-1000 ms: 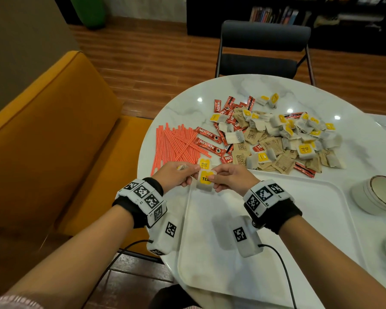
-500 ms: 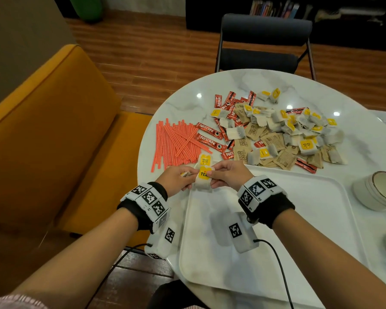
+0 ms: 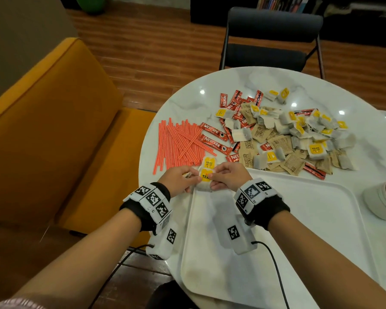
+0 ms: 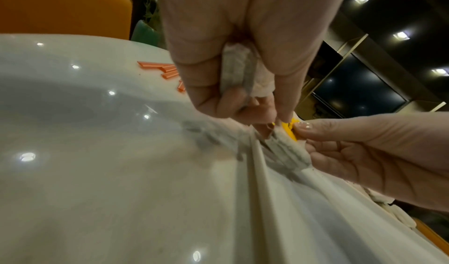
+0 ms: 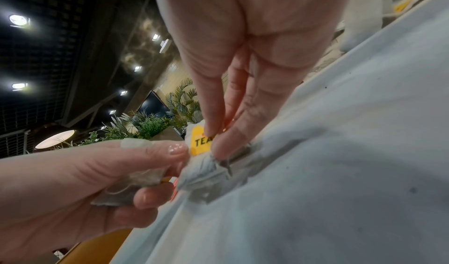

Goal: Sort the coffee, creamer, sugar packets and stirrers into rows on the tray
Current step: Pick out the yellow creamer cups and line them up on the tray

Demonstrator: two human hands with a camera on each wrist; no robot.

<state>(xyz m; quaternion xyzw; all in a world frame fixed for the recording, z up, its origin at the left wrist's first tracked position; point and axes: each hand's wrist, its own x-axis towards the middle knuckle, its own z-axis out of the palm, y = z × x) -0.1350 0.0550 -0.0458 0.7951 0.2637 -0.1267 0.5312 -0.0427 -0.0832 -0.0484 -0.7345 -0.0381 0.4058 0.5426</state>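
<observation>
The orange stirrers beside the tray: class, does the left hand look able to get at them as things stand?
Probably yes. The stirrers lie uncovered on the table just beyond the left hand, with nothing between. But that hand already grips a tea bag and touches another, so it isn't free.

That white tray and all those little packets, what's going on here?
A person is sorting drink supplies onto the white tray. Both hands meet at its far left corner: the right hand pinches a tea bag with a yellow tag that sits on the tray's edge, while the left hand touches it and holds another tea bag. The orange stirrers, red coffee sticks and the mixed pile of packets lie unsorted on the marble table.
</observation>
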